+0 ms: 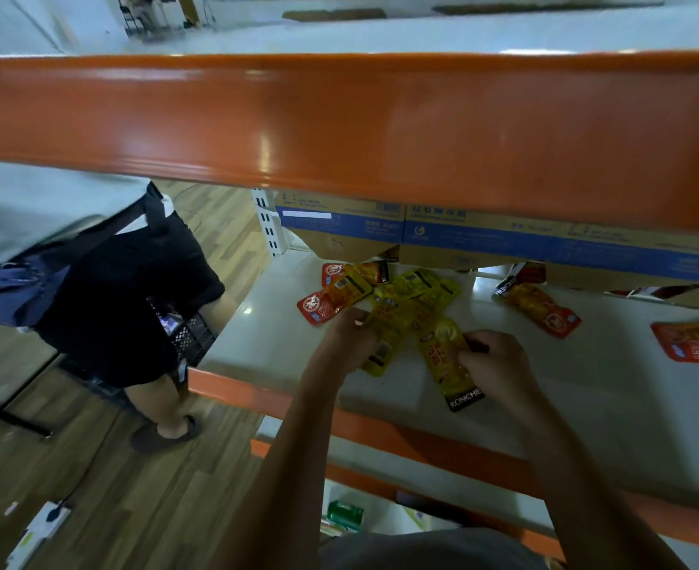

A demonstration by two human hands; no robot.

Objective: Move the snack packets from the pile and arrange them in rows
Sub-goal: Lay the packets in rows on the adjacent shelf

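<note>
Head view, left to right: second person in black shorts (pixel 125 290) standing beside black plastic crate (pixel 191 335); pile of red and yellow foil snack packets (pixel 380 294) on pale grey shelf board (pixel 265 343); left hand (pixel 348 343) fingers curled on yellow packet at pile edge (pixel 385 343); right hand (pixel 491 364) pinching yellow packet with black end (pixel 446 355); loose red packets (pixel 541 308) right; blue-banded cardboard boxes (pixel 483 236) behind.

A stockroom or shop storage area is indicated by orange-beamed metal racking (pixel 339 117), a white shelf (pixel 586 384), blue-printed cartons (pixel 483 236) stacked at the back, a black crate (pixel 193 333) and wood-look flooring (pixel 134 487).
</note>
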